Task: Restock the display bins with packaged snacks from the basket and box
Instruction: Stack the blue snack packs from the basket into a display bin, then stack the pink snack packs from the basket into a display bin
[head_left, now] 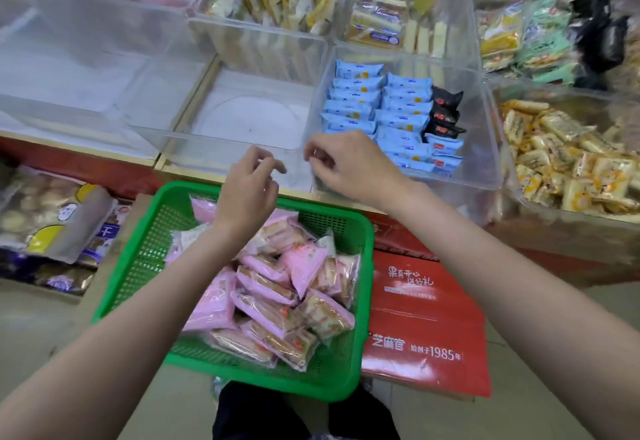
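- Two bare hands hover over the shelf's front edge: left hand (pixel 246 186) and right hand (pixel 341 166), fingers loosely curled, grasping nothing.
- Beneath them, a green perforated plastic basket (pixel 138 266) holds glossy pink snack packs (pixel 266 287), beside a red cardboard box (pixel 420 322).
- Beyond, one clear plastic bin (pixel 242 121) is bare; its right neighbour holds blue packets (pixel 398 117).

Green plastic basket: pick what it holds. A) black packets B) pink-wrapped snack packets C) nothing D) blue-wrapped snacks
B: the green plastic basket below the hands holds a pile of pink-wrapped snack packets; the blue ones lie in a clear plastic bin on the shelf.
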`<act>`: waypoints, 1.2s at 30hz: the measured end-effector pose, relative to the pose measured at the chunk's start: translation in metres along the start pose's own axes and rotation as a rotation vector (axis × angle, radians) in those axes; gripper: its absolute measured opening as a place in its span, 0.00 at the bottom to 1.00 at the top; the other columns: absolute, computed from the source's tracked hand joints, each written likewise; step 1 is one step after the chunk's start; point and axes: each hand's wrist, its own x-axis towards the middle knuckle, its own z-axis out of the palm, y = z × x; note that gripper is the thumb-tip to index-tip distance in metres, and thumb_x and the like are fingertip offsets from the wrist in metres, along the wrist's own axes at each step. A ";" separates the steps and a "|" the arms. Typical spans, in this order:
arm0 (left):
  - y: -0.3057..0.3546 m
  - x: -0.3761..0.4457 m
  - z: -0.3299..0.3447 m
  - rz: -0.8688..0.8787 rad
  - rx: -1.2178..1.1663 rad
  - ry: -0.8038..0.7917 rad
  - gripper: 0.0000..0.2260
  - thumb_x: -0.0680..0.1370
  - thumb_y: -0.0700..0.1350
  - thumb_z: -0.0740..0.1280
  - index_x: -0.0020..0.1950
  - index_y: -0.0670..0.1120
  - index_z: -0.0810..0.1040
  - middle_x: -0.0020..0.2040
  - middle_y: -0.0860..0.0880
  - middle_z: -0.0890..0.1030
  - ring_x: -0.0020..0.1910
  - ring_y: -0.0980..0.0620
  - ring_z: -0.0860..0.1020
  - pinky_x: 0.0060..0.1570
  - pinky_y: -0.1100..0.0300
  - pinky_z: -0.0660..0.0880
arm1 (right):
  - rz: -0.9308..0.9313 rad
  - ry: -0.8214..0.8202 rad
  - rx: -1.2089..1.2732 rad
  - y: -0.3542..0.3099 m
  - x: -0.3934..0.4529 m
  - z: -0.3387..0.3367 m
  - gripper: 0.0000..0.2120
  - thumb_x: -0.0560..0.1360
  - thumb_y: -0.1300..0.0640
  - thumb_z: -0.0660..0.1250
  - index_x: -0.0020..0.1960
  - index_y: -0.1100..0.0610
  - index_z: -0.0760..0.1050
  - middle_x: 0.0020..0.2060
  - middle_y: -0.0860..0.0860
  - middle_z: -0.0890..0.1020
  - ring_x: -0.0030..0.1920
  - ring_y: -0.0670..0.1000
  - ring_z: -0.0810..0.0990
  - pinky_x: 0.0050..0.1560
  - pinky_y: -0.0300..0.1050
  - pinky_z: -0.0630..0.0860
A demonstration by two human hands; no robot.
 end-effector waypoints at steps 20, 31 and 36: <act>-0.210 -0.079 -0.035 -0.571 -0.199 -0.783 0.23 0.78 0.40 0.63 0.71 0.40 0.62 0.67 0.39 0.70 0.63 0.42 0.71 0.62 0.52 0.68 | 0.920 -0.349 0.413 -0.078 0.030 0.240 0.41 0.72 0.53 0.72 0.75 0.59 0.52 0.67 0.59 0.69 0.61 0.58 0.73 0.59 0.51 0.71; -0.171 -0.064 -0.021 -0.500 -0.467 -0.834 0.11 0.78 0.37 0.63 0.60 0.42 0.74 0.57 0.45 0.79 0.49 0.53 0.78 0.51 0.63 0.75 | 0.557 -0.725 0.162 -0.061 0.013 0.197 0.06 0.74 0.62 0.66 0.49 0.60 0.79 0.37 0.46 0.75 0.39 0.46 0.74 0.34 0.35 0.66; -0.147 -0.043 0.009 -0.409 -0.257 -0.765 0.18 0.77 0.37 0.63 0.67 0.41 0.69 0.67 0.45 0.73 0.64 0.47 0.72 0.64 0.55 0.70 | 0.607 -0.447 -0.069 -0.018 -0.003 0.170 0.07 0.76 0.60 0.64 0.52 0.61 0.76 0.50 0.52 0.76 0.48 0.51 0.73 0.45 0.42 0.69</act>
